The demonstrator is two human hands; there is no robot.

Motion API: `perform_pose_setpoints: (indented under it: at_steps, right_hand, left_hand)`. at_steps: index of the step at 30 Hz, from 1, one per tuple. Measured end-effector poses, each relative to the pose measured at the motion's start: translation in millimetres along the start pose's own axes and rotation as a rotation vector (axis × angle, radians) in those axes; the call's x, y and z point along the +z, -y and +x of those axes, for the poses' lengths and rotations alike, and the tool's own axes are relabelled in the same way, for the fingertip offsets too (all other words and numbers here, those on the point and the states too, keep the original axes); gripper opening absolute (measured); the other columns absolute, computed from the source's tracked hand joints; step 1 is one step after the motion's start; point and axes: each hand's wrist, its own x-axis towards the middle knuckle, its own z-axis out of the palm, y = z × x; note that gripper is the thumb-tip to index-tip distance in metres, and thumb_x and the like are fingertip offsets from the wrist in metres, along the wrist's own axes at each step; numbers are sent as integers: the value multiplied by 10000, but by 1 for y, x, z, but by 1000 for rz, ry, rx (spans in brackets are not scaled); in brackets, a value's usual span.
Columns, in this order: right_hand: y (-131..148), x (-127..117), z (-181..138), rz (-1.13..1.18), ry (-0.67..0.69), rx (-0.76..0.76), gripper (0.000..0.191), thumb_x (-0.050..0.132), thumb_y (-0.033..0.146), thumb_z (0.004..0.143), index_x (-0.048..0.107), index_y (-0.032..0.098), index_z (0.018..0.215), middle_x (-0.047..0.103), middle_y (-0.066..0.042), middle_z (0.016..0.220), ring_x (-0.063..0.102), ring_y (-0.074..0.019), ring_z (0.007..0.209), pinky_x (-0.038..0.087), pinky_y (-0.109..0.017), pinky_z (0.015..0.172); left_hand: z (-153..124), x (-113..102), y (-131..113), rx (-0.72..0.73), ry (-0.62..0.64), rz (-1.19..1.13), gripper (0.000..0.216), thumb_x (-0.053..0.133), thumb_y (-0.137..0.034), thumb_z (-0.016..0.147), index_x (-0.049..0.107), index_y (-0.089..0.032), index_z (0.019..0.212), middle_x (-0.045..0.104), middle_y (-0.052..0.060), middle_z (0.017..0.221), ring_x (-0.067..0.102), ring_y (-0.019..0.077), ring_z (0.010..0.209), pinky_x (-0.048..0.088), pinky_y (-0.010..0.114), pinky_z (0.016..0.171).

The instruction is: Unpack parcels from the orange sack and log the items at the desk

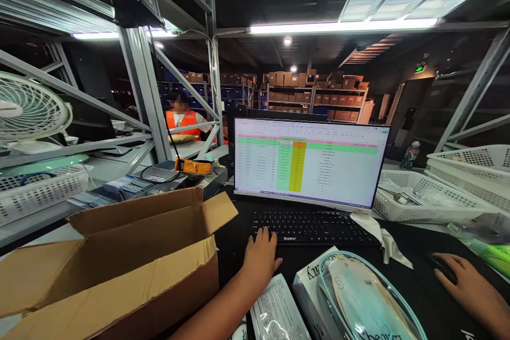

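My left hand (261,255) rests on the left front corner of a black keyboard (311,226), its fingers stretched out over the keys. Far to the right, my right hand (468,281) curls over a dark computer mouse (443,266). Behind the keyboard, a monitor (308,164) displays a spreadsheet with green, yellow and orange cells. Below my left forearm lies a plastic-wrapped packet with printed text (279,308). Between my hands is a clear pouch with a light-blue rim (370,297), against a white printed package (313,281).
An open cardboard box (159,287) stands on the left. White baskets (430,196) line the right, near a bottle (410,155). A fan (30,106) and a metal post (145,90) are at left. Beyond, a person in an orange vest (185,122) sits before shelves of boxes.
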Motion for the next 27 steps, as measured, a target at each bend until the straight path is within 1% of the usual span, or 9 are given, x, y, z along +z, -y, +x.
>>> perform_pose_setpoints:
  at_steps: [4, 8, 13, 18, 21, 27]
  right_hand:
    - [-8, 3, -2, -65, -30, -5, 429, 470, 549, 756, 650, 273, 1030, 622, -165, 1083, 636, -395, 1069, 499, -539, 991]
    - [-11, 3, -2, -105, -20, -9, 464, 453, 528, 780, 654, 231, 1076, 632, -156, 1108, 627, -370, 1098, 496, -516, 1001]
    - [-13, 4, -1, -130, -21, -1, 548, 446, 536, 780, 670, 157, 1107, 632, -166, 1120, 630, -346, 1075, 506, -508, 991]
    - [-15, 6, -3, -142, -32, -8, 525, 448, 508, 810, 663, 166, 1145, 627, -150, 1140, 622, -315, 1104, 502, -467, 1003]
    - [-16, 6, -3, -145, -36, -6, 492, 458, 499, 810, 664, 189, 1132, 629, -134, 1138, 626, -309, 1095, 506, -468, 989]
    - [-19, 7, -2, -153, -32, -10, 504, 459, 494, 796, 669, 170, 1119, 635, -137, 1134, 628, -306, 1093, 504, -461, 995]
  left_hand:
    - [1, 2, 1, -2, 8, 15, 690, 649, -363, 898, 425, -152, 1516, 360, 193, 1600, 368, 341, 1472, 373, 528, 1165]
    - [2, 3, 2, -5, 20, 25, 679, 634, -347, 900, 425, -152, 1516, 359, 188, 1602, 363, 337, 1476, 368, 523, 1168]
    - [2, 4, 2, -5, -25, 28, 642, 626, -309, 892, 459, -165, 1495, 402, 178, 1583, 390, 324, 1462, 386, 509, 1158]
    - [0, 2, 1, 11, -24, 50, 620, 599, -296, 908, 459, -153, 1495, 401, 195, 1578, 396, 343, 1456, 392, 518, 1154]
    - [-1, 0, 1, 14, -19, 39, 620, 605, -282, 903, 462, -151, 1491, 395, 202, 1579, 397, 355, 1453, 392, 522, 1155]
    - [-2, -4, 0, 9, -22, 40, 614, 610, -282, 902, 469, -159, 1486, 404, 196, 1576, 404, 342, 1451, 394, 519, 1154]
